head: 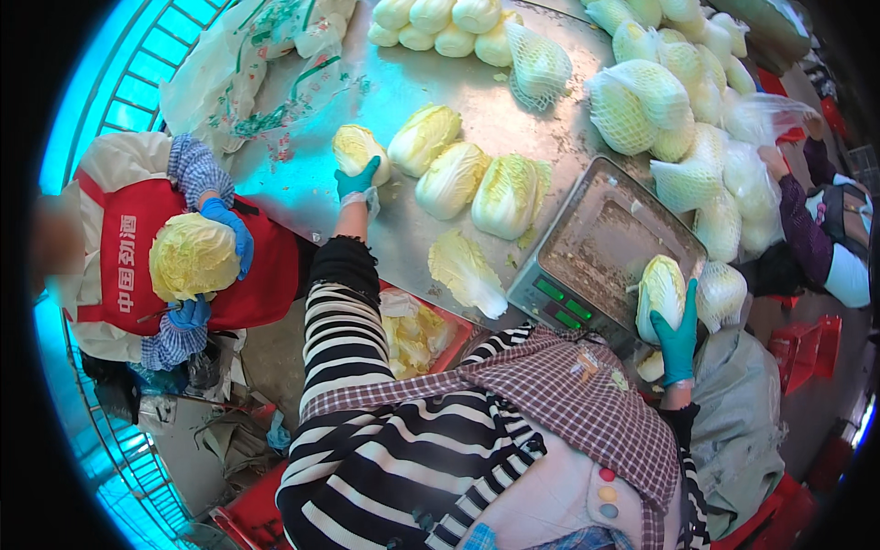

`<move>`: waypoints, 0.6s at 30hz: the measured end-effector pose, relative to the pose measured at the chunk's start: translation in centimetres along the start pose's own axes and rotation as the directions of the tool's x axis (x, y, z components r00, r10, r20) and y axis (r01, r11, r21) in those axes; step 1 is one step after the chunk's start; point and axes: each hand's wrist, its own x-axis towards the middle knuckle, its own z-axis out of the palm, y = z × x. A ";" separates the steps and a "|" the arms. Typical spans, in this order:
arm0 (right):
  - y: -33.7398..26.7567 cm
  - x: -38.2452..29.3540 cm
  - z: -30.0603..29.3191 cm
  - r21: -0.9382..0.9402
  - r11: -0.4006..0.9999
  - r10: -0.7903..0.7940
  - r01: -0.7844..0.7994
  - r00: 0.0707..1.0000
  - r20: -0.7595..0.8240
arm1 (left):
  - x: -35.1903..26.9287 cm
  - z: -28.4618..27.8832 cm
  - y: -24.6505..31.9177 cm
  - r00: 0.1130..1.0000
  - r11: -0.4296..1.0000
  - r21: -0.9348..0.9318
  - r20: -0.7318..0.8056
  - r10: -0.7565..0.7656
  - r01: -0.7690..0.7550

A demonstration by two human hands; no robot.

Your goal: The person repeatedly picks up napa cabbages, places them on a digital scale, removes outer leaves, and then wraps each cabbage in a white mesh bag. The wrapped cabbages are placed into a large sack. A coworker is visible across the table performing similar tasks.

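My left hand (359,182), in a green glove, grips a napa cabbage (359,148) at the left of the metal table (330,213). Three more trimmed napa cabbages (450,180) lie in a row just right of it. My right hand (677,340), also gloved in green, holds a smaller napa cabbage (660,292) at the right edge of the digital scale (598,213). Whether that cabbage rests on the scale's pan, I cannot tell. A loose cabbage leaf (467,271) lies on the table left of the scale.
At left a co-worker in a red apron (148,240) holds a cabbage (192,258). Net-sleeved cabbages (639,110) are heaped at right, near another person's sleeve (797,213). A red crate of leaves (419,333) stands below the table edge. Plastic bags (261,82) lie at the far left.
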 end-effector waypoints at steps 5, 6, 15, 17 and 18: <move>0.0 0.1 0.1 -0.019 0.989 0.146 -0.147 0.988 -0.049 | 2.9 -0.7 -2.9 0.990 0.981 -0.182 0.108 0.093 -0.072; 0.1 0.0 0.0 0.027 0.981 0.195 -0.194 0.979 -0.053 | 2.6 -0.6 -2.1 0.989 0.974 -0.226 0.134 0.057 -0.025; 0.7 -0.3 0.2 0.102 0.984 0.150 -0.143 0.987 -0.061 | 0.6 0.9 0.5 0.989 0.827 -0.543 0.084 -0.120 0.146; 0.5 -0.2 -0.1 0.083 0.981 0.178 -0.173 0.983 -0.046 | 0.4 -0.2 -0.2 0.969 0.841 -0.482 0.128 -0.210 0.246; 1.2 -0.1 -0.2 0.085 0.982 0.174 -0.170 0.984 -0.043 | -0.1 -0.3 0.0 0.967 0.844 -0.472 0.104 -0.234 0.255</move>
